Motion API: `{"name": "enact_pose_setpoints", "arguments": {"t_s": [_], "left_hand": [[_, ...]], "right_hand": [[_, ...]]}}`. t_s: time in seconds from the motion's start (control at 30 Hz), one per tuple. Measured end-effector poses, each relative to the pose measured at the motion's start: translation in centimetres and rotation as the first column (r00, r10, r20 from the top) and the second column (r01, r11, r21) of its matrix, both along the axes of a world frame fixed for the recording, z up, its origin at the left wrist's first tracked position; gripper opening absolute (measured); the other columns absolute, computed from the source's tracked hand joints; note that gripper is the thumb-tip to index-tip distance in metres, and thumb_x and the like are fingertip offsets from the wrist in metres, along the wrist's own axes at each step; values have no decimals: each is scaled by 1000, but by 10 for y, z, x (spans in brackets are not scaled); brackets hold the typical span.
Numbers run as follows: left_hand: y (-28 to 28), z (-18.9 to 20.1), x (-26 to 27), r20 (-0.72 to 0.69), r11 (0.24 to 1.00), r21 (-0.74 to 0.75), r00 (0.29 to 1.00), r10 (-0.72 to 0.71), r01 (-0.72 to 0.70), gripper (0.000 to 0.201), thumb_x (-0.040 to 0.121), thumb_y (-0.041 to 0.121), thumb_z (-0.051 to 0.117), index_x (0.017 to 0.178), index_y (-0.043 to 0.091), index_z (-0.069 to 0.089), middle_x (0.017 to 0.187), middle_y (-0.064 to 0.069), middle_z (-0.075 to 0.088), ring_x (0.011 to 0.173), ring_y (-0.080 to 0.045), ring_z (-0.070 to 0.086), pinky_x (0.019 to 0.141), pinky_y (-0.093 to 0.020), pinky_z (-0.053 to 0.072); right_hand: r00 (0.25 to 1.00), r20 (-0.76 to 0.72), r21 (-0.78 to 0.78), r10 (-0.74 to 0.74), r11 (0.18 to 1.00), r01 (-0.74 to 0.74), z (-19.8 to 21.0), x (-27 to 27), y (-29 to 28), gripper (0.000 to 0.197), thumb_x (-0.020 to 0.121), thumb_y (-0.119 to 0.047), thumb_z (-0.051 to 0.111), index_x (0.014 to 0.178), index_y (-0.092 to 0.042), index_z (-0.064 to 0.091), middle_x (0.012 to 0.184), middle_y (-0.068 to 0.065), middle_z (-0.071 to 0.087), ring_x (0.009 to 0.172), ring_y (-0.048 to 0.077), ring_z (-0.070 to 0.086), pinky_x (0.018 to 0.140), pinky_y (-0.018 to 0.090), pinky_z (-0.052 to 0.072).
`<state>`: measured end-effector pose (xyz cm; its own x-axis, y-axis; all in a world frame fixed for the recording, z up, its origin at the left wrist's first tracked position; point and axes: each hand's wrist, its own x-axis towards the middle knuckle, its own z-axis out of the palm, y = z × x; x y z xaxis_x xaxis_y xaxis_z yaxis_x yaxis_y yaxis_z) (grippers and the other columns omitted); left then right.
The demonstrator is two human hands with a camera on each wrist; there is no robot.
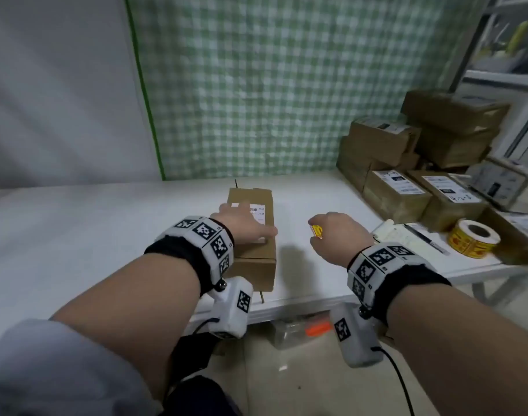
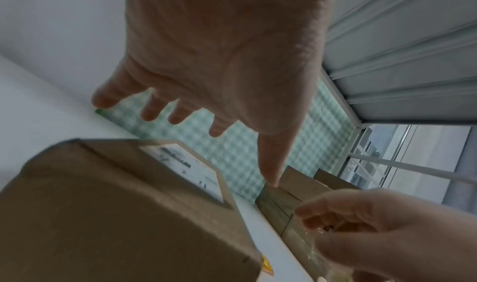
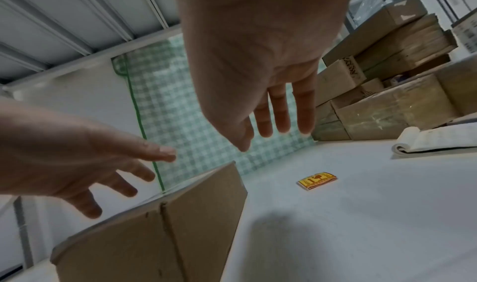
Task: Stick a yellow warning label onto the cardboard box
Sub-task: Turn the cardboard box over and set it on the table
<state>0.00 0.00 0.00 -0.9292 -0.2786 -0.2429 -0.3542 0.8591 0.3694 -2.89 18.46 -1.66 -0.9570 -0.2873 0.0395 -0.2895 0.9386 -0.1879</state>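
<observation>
Fingers of the left hand [image 1: 244, 223] are straight and spread over the top of the cardboard box [image 1: 256, 265], gripping nothing; whether they press it or just hover I cannot tell. The right hand [image 1: 337, 235] is also slack and empty, its fingers extended above the table [image 1: 76, 235]. The yellow warning label [image 3: 317, 180] lies loose on the tabletop just beyond those fingertips, to the right of the box and apart from it.

So the step in hand looks like the pick-up: the label is not yet on the box. Next, the right hand probably needs to pinch the thin label by an edge, carry it across, and lay it on bare cardboard clear of the white shipping label [image 1: 258, 210] while the left steadies the box.

Further out, a roll of yellow labels [image 1: 472, 238], a notepad [image 3: 438, 139] and stacked parcels [image 1: 406, 199] crowd the table's right end. A green checked cloth [image 1: 256, 100] hangs behind.
</observation>
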Motion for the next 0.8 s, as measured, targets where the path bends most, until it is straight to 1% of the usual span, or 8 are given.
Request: {"name": "enact_pose_setpoints", "arguments": {"t_s": [0.13,0.27,0.4,0.47,0.6,0.7,0.77,0.8], "left_hand": [[2,-18,4,132,998,-18,990,-51,54,113,59,77,57,149,23,15,153,-14,26,136,-33,34,109,-44,35],[4,-31,1,130,998,-44,990,-46,52,114,51,76,59,145,23,22,156,-15,11,133,-37,34,106,-46,37],[-1,-37,0,155,997,-7,985,-73,75,126,45,81,55,150,33,4,159,-11,-13,141,-40,19,111,-50,29],[-7,-38,0,151,995,11,984,-100,100,123,47,78,55,149,34,2,159,-9,-15,141,-40,18,111,-49,29],[-22,-36,4,107,987,94,984,-141,131,106,59,58,60,148,35,8,159,-6,-10,140,-39,16,106,-45,29],[-42,-32,3,91,972,206,986,-137,116,104,57,56,60,148,36,12,157,-1,6,136,-34,28,103,-39,36],[-54,-27,3,50,933,343,990,-133,108,99,58,52,63,146,31,22,141,0,29,122,-26,42,99,-40,46],[-60,-24,5,18,909,400,991,-133,115,88,64,47,63,142,26,31,127,0,37,114,-23,46,97,-41,48]], "right_hand": [[998,57,29,-20,999,19,-4,3,-5,49,90,-24,46,138,-26,47,140,1,51,125,21,50,85,29,41],[994,93,43,-49,998,45,-13,2,-16,49,89,-25,47,138,-27,48,139,0,53,124,20,52,89,29,44],[988,139,57,-74,996,66,-19,0,-32,50,88,-24,48,138,-27,47,140,2,52,125,22,51,95,33,47],[986,143,68,-81,995,72,-21,-3,-42,51,87,-24,48,138,-28,47,139,3,53,127,25,49,96,35,47],[986,133,66,-98,994,90,-23,-10,-60,54,86,-22,47,140,-28,45,139,2,53,126,25,50,100,36,45],[989,117,63,-91,994,84,-23,-16,-72,59,87,-20,48,144,-28,38,139,3,53,125,23,51,102,40,43],[991,112,40,-74,997,70,-25,-17,-78,68,86,-17,50,148,-30,27,135,8,52,120,27,52,93,40,47],[992,103,28,-66,998,63,-26,-18,-79,74,85,-15,51,150,-31,20,132,10,51,116,29,53,86,38,47]]}}
